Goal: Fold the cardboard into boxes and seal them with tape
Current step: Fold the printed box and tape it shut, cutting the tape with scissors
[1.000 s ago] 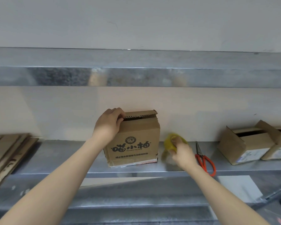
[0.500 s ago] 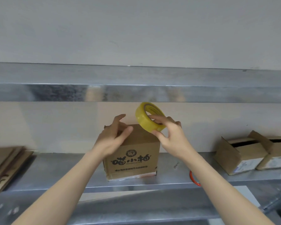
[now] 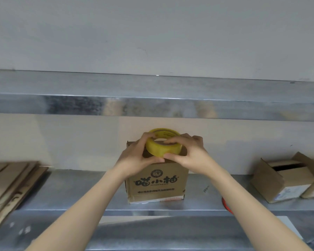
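a printed cardboard box stood upright on the metal shelf, near the middle of the view. its top was mostly hidden behind the hands. at 12 o'clock from the box, just over its top, was the yellow tape roll, tilted so that its open core faced up and toward the camera. both hands gripped it. the left hand held the roll from its 9 o'clock side, with fingers curled over the upper rim and the thumb under the lower edge, by the box's top front edge. the right hand held it from the 3 o'clock side, with a finger reaching across the core opening and the thumb pressed to the lower outer face. whether the roll touched the box top could not be told.

at 9 o'clock from the box, well apart, a stack of flattened cardboard lay on the same shelf, blurred. at 3 o'clock, also well apart, stood two folded boxes with open tops, touching each other, the farther one cut by the frame edge. at 4 o'clock, beside the right forearm, a curved orange piece showed on the shelf, mostly hidden. an upper metal shelf ran across at 12 o'clock, with a pale wall above it.
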### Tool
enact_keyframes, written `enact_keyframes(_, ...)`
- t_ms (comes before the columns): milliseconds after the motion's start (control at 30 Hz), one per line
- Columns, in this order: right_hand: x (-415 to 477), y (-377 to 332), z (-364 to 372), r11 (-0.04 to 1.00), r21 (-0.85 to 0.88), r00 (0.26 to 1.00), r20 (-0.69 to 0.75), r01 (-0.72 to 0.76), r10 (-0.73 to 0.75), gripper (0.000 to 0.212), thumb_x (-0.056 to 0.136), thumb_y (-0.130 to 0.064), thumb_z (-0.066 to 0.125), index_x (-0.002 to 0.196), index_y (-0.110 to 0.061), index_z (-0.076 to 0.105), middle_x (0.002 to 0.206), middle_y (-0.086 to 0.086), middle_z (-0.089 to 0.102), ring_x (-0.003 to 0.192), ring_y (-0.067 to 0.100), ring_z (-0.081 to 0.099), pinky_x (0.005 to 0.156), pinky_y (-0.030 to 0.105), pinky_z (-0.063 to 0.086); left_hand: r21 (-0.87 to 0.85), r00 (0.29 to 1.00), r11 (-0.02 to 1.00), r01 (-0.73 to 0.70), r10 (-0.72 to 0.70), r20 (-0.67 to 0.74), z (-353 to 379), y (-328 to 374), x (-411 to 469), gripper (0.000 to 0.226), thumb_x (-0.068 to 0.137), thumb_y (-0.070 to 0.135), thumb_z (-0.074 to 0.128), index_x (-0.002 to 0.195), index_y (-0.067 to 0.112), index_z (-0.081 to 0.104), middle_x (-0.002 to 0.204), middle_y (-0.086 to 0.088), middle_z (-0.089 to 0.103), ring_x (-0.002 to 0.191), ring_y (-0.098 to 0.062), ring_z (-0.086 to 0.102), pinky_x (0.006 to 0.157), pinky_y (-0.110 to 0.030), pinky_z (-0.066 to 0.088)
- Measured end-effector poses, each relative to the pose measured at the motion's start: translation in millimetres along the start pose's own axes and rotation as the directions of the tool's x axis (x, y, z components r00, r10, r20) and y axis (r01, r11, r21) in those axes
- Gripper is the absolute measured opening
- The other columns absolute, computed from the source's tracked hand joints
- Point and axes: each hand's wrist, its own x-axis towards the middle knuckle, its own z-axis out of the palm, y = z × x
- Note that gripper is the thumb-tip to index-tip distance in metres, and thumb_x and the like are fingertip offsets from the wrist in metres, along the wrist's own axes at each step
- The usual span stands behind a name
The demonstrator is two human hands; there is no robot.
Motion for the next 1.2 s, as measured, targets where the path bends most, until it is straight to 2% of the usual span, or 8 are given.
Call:
enact_keyframes(100,1,3,-7,0.999,0.000,0.999,-0.024,0.040,-0.040,0.036,0.071,-0.068,0.059,0.105,-0.058,0.055,0.123,-0.038,0.047,0.127,-0.014,0.029,0.109,0.025,0.009,0.026,1.000,1.000,0.008,-0.009,0.027,-1,3,2,0.071,0.074,0.064,0.065,0.129,0.043,0.027,0.109,0.018,0.054,0.097,-0.008,0.053,0.073,-0.023,0.041)
enact_keyframes(200,2,7,-15,0.995,0.103,1.000,0.006,0.008,-0.009,0.032,0.078,-0.055,0.069,0.107,-0.058,0.055,0.139,-0.028,0.044,0.141,-0.003,0.023,0.115,0.029,0.011,-0.003,0.999,1.000,0.012,-0.012,0.041,-3,2,2,0.069,0.071,0.070,0.058,0.126,0.045,0.025,0.103,0.020,0.053,0.092,-0.010,0.054,0.069,-0.019,0.040)
enact_keyframes(300,2,4,-20,0.971,0.237,0.999,0.031,-0.040,0.034,0.028,0.081,-0.032,0.078,0.106,-0.037,0.065,0.122,-0.023,0.055,0.130,-0.002,0.041,0.112,0.028,0.031,-0.070,0.999,0.998,0.009,-0.006,0.035,-6,-1,1,0.070,0.064,0.083,0.060,0.120,0.055,0.028,0.116,0.018,0.058,0.105,-0.010,0.059,0.086,-0.030,0.049)
enact_keyframes(367,5,1,-12,0.987,0.164,1.000,-0.015,-0.004,0.007,0.031,0.075,-0.045,0.079,0.100,-0.029,0.069,0.107,-0.020,0.063,0.110,0.000,0.055,0.100,0.026,0.039,-0.200,1.000,0.980,-0.006,0.006,0.000,-7,0,1,0.073,0.059,0.081,0.066,0.121,0.055,0.037,0.119,0.018,0.061,0.108,-0.006,0.061,0.091,-0.031,0.051)
enact_keyframes(533,8,-13,0,0.985,0.172,1.000,0.014,0.012,-0.014,0.023,0.075,-0.048,0.078,0.084,-0.032,0.064,0.079,-0.016,0.063,0.079,-0.002,0.057,0.071,0.015,0.040,-0.296,1.000,0.955,-0.002,0.001,-0.005,-13,12,7,0.052,0.058,0.067,0.073,0.098,0.038,0.060,0.097,0.017,0.068,0.092,0.001,0.064,0.077,-0.012,0.046)
enact_keyframes(833,15,-17,-20,0.964,0.263,0.995,0.100,-0.036,0.010,0.021,0.082,-0.021,0.077,0.093,-0.038,0.069,0.095,-0.014,0.068,0.089,-0.007,0.060,0.078,0.008,0.043,-0.394,0.997,0.916,-0.081,0.069,-0.045,-24,8,18,0.039,0.072,0.052,0.070,0.100,0.025,0.061,0.097,0.014,0.067,0.098,-0.009,0.063,0.083,-0.018,0.046)
enact_keyframes(1033,20,-32,-12,0.982,0.189,0.993,-0.116,0.010,0.012,0.009,0.087,-0.032,0.070,0.091,-0.025,0.075,0.081,-0.007,0.072,0.081,0.005,0.061,0.074,0.023,0.047,-0.348,0.998,0.935,-0.065,0.063,-0.015,-21,29,16,0.040,0.079,0.064,0.055,0.105,0.036,0.063,0.122,0.024,0.054,0.117,0.008,0.049,0.096,-0.013,0.037)
enact_keyframes(1200,14,-38,-29,0.965,0.262,1.000,0.015,-0.025,0.022,0.008,0.080,-0.047,0.073,0.083,-0.042,0.068,0.082,-0.020,0.069,0.086,-0.002,0.063,0.076,0.019,0.049,-0.352,0.994,0.931,-0.096,0.109,0.018,-31,35,14,0.047,0.065,0.073,0.064,0.090,0.033,0.060,0.128,0.017,0.056,0.119,0.001,0.053,0.100,-0.032,0.048)
